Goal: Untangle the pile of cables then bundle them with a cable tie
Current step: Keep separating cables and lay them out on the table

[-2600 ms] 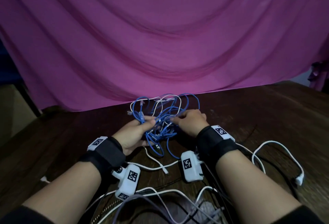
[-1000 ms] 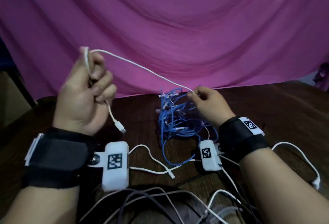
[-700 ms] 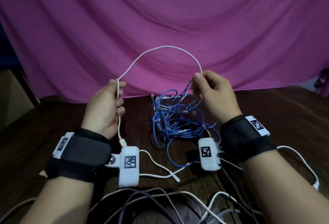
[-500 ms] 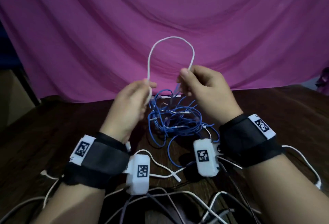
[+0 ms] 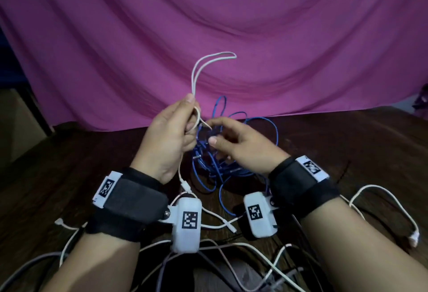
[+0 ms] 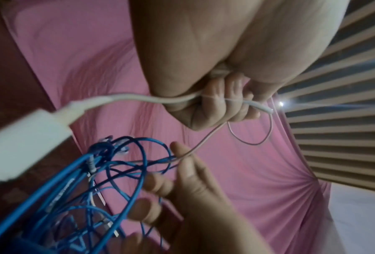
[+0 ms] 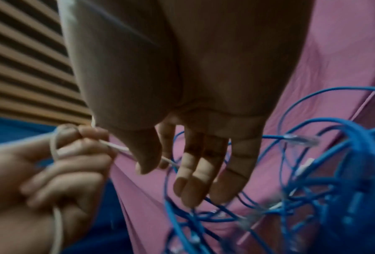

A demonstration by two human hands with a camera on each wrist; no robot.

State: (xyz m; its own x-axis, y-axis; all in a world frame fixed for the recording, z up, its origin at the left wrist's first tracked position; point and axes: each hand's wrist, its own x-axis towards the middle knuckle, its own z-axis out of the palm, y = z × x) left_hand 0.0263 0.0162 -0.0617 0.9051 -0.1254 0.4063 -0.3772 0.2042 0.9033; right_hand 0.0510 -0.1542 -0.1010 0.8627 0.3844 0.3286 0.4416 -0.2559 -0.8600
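We see the white cable [image 5: 194,76] folded into a long narrow loop that stands up above the left hand [image 5: 170,140], with its plug end hanging below that hand toward the counter [image 5: 347,143]. The left hand has its fingers curled round the doubled strands, thumb pressed on top; the left wrist view shows the same cable [image 6: 143,98] running across the curled fingers. From that grip a thin run of the cable leads to the right hand [image 5: 240,145], where it passes between thumb and forefinger (the right wrist view shows it [image 7: 125,151] behind the thumb tip, but blur keeps us from telling how firmly it is pinched). The other fingers of the right hand [image 7: 204,163] hang fairly straight and spread over the blue cables.

The tangle of blue cables [image 5: 222,152] lies on the counter near its far edge, directly under and beyond the right hand and just right of the left hand. Much of it is hidden behind both hands, so we cannot follow where the white cable enters it. In the wrist views the blue strands [image 6: 99,180] are smeared, and only a few clear connectors [image 7: 302,139] can be made out.

Toward the near edge, more white leads [image 5: 393,208] and dark ones cross the counter, cut off by the frame. A magenta cloth [image 5: 231,25] hangs behind the far edge.
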